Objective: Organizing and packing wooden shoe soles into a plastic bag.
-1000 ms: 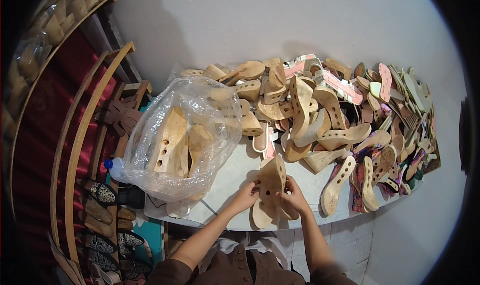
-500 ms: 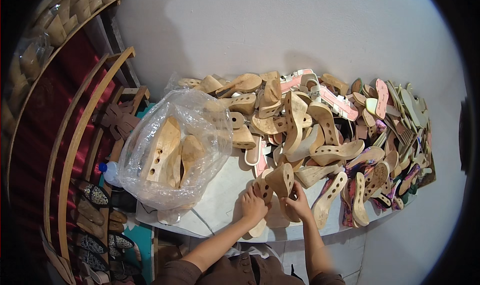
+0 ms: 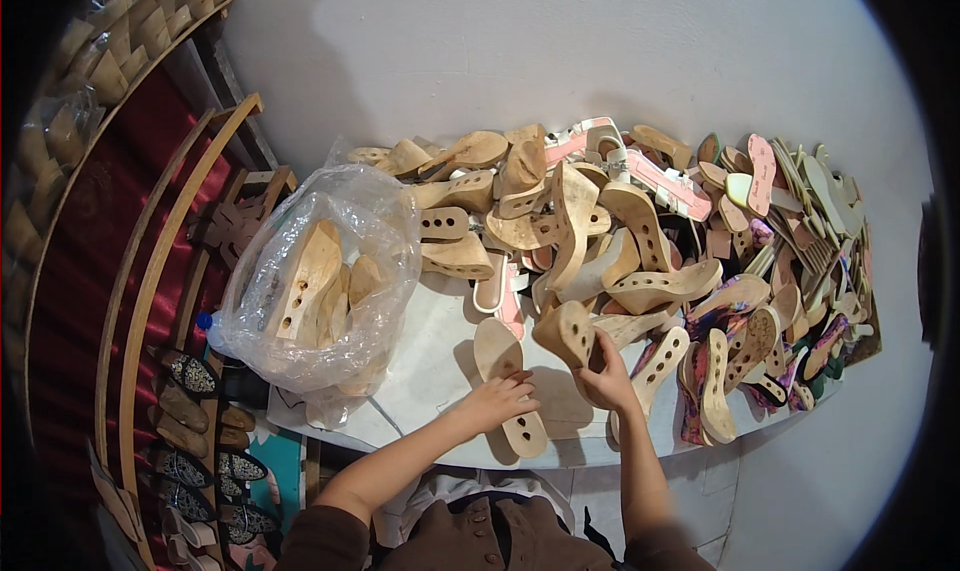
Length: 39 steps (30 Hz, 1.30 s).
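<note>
The person's left hand (image 3: pixel 505 399) lies with its fingers across the middle of a long, flat, pale wooden shoe sole pierced with round holes (image 3: pixel 497 349), which rests on the table near its front edge; whether those fingers clasp the sole or only lie on it cannot be told. The right hand (image 3: pixel 607 379) grasps a thick, curved tan wooden wedge sole with dark holes (image 3: pixel 562 331), thumb and fingers around its side, just right of the flat sole. Behind both hands, a jumbled heap of tan wooden wedge soles (image 3: pixel 572 226) crowds the table's rear, with white-and-pink strapped sandals (image 3: pixel 665 183) wedged among it. To the right are purple-patterned wedges (image 3: pixel 690 411), a pink insole (image 3: pixel 760 176) and thin grey-green flat pieces (image 3: pixel 830 191). On the left, a large clear plastic bag (image 3: pixel 258 356) with wooden pieces showing through takes up that end. The white tabletop (image 3: pixel 425 336) shows between bag and heap. A plain pale grey wall (image 3: pixel 560 56) rises behind, a wooden rack (image 3: pixel 235 119) with dark patterned shoes (image 3: pixel 195 374) stands left before deep red cloth (image 3: pixel 95 191), and light floor tiles (image 3: pixel 610 486) show below.
</note>
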Motion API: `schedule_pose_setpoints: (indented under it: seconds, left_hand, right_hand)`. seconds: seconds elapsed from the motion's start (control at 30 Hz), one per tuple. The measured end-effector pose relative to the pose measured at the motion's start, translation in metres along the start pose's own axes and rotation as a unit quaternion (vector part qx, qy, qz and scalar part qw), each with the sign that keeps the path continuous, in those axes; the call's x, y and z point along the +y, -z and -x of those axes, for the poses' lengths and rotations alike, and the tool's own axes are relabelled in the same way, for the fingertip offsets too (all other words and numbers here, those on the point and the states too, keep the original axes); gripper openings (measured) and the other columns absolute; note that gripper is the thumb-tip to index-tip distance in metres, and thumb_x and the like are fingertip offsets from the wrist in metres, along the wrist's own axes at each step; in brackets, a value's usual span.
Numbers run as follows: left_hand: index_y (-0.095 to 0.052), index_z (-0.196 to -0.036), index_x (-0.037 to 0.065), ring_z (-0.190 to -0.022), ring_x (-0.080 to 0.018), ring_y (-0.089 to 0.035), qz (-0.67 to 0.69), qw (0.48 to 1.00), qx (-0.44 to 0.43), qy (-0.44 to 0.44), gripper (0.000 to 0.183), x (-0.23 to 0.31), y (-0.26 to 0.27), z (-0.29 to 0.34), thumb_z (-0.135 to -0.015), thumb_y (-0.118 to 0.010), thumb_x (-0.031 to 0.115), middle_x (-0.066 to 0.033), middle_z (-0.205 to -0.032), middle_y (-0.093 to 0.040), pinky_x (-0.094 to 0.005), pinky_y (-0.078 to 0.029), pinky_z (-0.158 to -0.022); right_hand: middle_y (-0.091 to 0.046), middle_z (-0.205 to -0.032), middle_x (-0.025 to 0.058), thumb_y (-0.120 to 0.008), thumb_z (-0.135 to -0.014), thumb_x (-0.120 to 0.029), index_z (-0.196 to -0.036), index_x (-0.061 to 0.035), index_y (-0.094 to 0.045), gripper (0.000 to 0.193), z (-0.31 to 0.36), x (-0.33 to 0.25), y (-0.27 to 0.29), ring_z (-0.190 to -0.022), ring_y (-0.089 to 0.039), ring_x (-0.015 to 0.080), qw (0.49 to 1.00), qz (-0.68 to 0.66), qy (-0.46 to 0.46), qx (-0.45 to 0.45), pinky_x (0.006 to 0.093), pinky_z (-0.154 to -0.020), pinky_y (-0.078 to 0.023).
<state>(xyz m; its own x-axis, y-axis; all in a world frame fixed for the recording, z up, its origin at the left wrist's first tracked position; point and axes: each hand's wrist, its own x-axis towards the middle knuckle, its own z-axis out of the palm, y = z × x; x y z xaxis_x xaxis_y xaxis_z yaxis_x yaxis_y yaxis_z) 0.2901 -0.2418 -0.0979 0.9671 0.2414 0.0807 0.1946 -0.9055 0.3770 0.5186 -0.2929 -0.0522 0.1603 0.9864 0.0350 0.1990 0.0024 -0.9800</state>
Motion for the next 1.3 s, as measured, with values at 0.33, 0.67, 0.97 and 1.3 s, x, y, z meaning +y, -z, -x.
schedule_pose_setpoints:
  seconds: [0.33, 0.67, 0.97, 1.3]
  left_hand:
    - [-0.051, -0.113, 0.017, -0.122, -0.0229, -0.04, -0.074, 0.991, 0.067, -0.088, 0.035, -0.009, 0.025, -0.006, -0.08, -0.045, 0.012, -0.0056, -0.128, -0.046, -0.0339, -0.034, -0.1]
    - [-0.042, -0.125, 0.002, -0.12, -0.0284, -0.04, 0.184, 0.943, 0.112, 0.253, 0.05, -0.017, -0.005, 0.018, -0.075, -0.04, -0.004, -0.0168, -0.129, -0.043, -0.0371, -0.035, -0.097]
    - [-0.031, -0.132, 0.008, -0.107, -0.0168, -0.049, 0.676, 0.562, 0.178, 0.442, 0.05, 0.017, -0.01, -0.002, -0.093, -0.04, 0.038, -0.0081, -0.122, -0.047, -0.0298, -0.041, -0.089]
    - [-0.018, -0.138, 0.015, -0.12, -0.0194, -0.038, 0.71, 0.533, 0.182, 0.422, 0.055, 0.042, -0.006, -0.015, -0.093, -0.036, 0.04, -0.0064, -0.133, -0.036, -0.0386, -0.035, -0.096]
  right_hand:
    - [-0.055, -0.1, 0.0163, -0.069, -0.058, -0.021, -0.114, 0.0018, -0.047, 0.064, 0.002, -0.018, 0.002, -0.094, -0.052, 0.0313, 0.963, 0.253, 0.054, -0.075, 0.0348, -0.082, -0.043]
    - [-0.061, -0.083, 0.022, -0.068, -0.062, -0.054, -0.089, 0.0045, -0.054, 0.066, -0.005, -0.03, -0.036, -0.076, -0.061, 0.0341, 0.939, 0.329, -0.097, 0.013, 0.0387, -0.067, -0.048]
    - [-0.06, -0.078, 0.0248, -0.067, -0.062, -0.059, -0.091, 0.0056, -0.044, 0.075, -0.005, -0.012, -0.067, -0.073, -0.062, 0.0363, 0.929, 0.33, -0.165, -0.015, 0.0397, -0.062, -0.049]
    - [-0.06, -0.082, 0.0227, -0.068, -0.064, -0.051, -0.092, 0.0026, -0.045, 0.065, -0.002, -0.009, -0.057, -0.077, -0.061, 0.036, 0.934, 0.344, -0.093, -0.024, 0.0398, -0.066, -0.047]
